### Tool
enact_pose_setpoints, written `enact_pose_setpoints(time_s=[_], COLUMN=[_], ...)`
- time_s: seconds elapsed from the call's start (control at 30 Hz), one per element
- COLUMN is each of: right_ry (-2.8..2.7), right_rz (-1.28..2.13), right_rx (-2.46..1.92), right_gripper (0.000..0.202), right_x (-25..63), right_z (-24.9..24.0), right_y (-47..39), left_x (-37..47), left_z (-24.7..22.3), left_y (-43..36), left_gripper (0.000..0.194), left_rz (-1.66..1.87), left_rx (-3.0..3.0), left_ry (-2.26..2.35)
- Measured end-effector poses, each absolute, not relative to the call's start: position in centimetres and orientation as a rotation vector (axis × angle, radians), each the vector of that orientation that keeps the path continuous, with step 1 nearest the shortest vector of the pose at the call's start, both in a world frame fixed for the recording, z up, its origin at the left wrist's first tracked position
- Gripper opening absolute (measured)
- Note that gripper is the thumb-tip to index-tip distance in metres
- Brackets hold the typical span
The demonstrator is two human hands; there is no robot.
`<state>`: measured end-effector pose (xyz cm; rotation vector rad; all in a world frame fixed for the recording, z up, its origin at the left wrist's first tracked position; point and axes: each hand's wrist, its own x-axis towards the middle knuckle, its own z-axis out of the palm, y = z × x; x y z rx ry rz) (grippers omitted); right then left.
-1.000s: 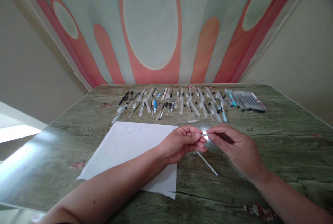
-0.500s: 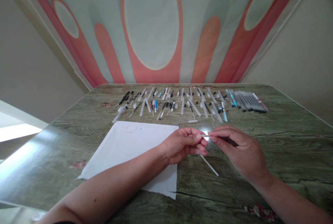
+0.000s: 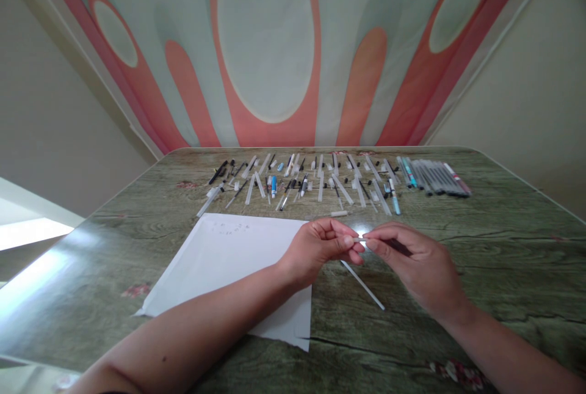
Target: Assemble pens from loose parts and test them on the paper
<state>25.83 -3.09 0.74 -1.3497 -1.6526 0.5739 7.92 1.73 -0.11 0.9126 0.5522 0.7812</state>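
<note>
My left hand (image 3: pixel 321 250) and right hand (image 3: pixel 420 262) meet above a wood-grained surface (image 3: pixel 513 259), both closed in a fingertip pinch on one slim pale piece (image 3: pixel 360 239), held level between them. Just below my left hand, a thin white stick (image 3: pixel 366 288) lies aslant on the surface, its far end close under my fingers in this view. My left forearm crosses over a large white sheet (image 3: pixel 215 278), which bears faint marks near its top edge. Beyond my hands, a short whitish tube (image 3: pixel 339 214) lies in front of two loose rows of pen parts (image 3: pixel 320 187), clear barrels and dark slender pieces among them, with a blue piece (image 3: pixel 274 186) standing out. To the right, pens (image 3: pixel 433 178) lie packed side by side. A coral-and-grey patterned backdrop (image 3: pixel 265 40) rises behind.
</note>
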Motion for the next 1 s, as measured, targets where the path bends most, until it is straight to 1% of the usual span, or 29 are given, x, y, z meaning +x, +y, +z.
enact_pose_setpoints(time_s=[0.27, 0.43, 0.6, 0.77, 1.0], right_ry=[-1.722, -1.874, -1.998, -2.098, -2.151], right_rz=[0.622, 0.583, 0.503, 0.494, 0.461], right_rx=[-1.399, -1.378, -1.368, -1.398, -1.414], right_gripper=[0.018, 0.018, 0.017, 0.013, 0.011], right_x=[25.9, 26.0, 26.2, 26.5, 26.6], right_z=[0.0, -0.5, -0.9, -1.4, -2.1], right_y=[-2.3, -1.9, -1.8, -1.7, -1.4], left_x=[7.6, 7.5, 7.7, 7.6, 7.5], left_z=[-1.0, -1.6, -1.8, -1.6, -2.1], left_y=[2.6, 2.9, 2.8, 2.5, 2.3], left_gripper=[0.032, 0.032, 0.024, 0.009, 0.011], left_rz=[0.69, 0.679, 0.644, 0.685, 0.65], left_rx=[0.892, 1.056, 1.266, 1.741, 2.076], left_ry=[0.589, 0.694, 0.782, 0.952, 0.924])
